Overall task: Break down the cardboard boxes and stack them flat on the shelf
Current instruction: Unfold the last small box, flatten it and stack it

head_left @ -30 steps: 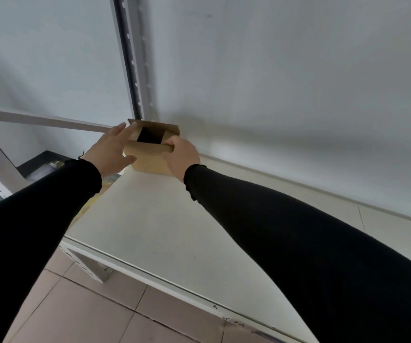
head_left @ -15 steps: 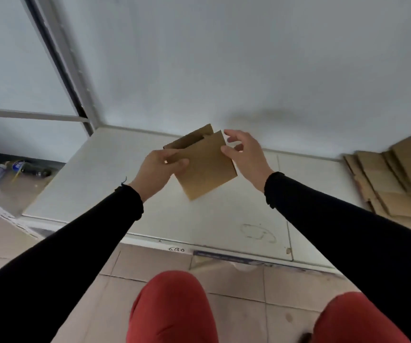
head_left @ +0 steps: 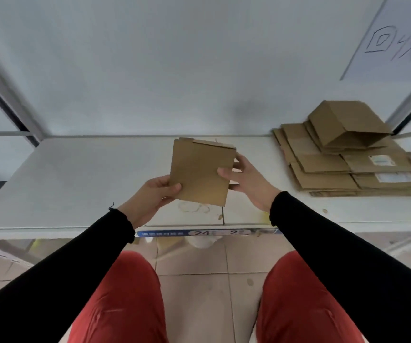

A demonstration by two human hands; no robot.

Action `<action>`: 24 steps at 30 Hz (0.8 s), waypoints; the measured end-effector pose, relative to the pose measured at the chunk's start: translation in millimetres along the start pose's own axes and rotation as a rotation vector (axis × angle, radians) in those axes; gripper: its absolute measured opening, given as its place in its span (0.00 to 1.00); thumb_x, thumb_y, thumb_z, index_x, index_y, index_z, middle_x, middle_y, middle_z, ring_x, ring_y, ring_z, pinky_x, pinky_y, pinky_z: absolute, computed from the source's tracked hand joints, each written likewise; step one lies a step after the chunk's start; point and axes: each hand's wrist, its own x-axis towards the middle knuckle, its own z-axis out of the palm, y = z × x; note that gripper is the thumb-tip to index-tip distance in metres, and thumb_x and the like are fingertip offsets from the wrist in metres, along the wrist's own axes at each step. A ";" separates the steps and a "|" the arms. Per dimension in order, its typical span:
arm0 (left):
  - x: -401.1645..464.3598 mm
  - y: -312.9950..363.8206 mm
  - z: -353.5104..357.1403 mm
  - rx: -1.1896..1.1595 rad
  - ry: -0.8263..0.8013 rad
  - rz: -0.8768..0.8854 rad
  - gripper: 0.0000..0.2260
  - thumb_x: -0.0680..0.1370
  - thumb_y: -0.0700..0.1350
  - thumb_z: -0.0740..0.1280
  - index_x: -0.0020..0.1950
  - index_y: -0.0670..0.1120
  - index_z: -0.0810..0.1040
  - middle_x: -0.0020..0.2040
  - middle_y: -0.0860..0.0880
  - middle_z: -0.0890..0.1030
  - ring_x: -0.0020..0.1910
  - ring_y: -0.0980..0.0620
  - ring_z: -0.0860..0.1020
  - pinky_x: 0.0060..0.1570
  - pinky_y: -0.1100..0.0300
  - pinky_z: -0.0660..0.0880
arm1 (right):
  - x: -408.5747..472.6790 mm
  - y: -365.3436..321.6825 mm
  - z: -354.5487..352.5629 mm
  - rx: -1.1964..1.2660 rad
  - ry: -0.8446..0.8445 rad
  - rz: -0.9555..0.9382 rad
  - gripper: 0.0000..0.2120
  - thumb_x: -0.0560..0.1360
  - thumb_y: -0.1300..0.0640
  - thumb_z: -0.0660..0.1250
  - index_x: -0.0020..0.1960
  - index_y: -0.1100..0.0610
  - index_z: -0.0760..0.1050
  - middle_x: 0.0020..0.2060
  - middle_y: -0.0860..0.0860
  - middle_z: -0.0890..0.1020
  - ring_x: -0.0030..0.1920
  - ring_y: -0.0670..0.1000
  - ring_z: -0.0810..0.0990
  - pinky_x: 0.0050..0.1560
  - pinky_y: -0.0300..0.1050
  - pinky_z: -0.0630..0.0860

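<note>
I hold a flattened cardboard box (head_left: 200, 173) in the air above the white shelf (head_left: 75, 179), roughly over its middle, clear of the surface. My left hand (head_left: 151, 198) pinches the lower left corner, thumb on the near face, fingers curled behind. My right hand (head_left: 247, 180) grips the right edge, thumb on the near face, the other fingers behind the panel. The box faces me nearly flat-on, tilted a little, with a flap edge showing along its top.

At the right end of the shelf lies a stack of flattened boxes (head_left: 343, 170), several layers deep, fanned unevenly. Two of them carry white labels (head_left: 382, 160). On top of the stack sits one box (head_left: 348, 123) only partly collapsed, its side open toward me.

The shelf's front edge bears a blue strip (head_left: 209, 232) with the figures 24 and 2. A sheet with hand-drawn marks (head_left: 397, 40) is fixed to the wall at upper right. My sleeves are black, my trousers red; the floor (head_left: 206, 293) below is tiled.
</note>
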 end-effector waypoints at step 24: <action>37.8 50.4 41.5 0.995 0.055 -0.030 0.21 0.75 0.57 0.72 0.66 0.58 0.72 0.56 0.50 0.81 0.52 0.48 0.80 0.56 0.51 0.78 | -21.1 5.2 36.4 0.050 0.023 0.181 0.14 0.80 0.57 0.67 0.66 0.51 0.77 0.61 0.51 0.83 0.61 0.51 0.81 0.63 0.53 0.77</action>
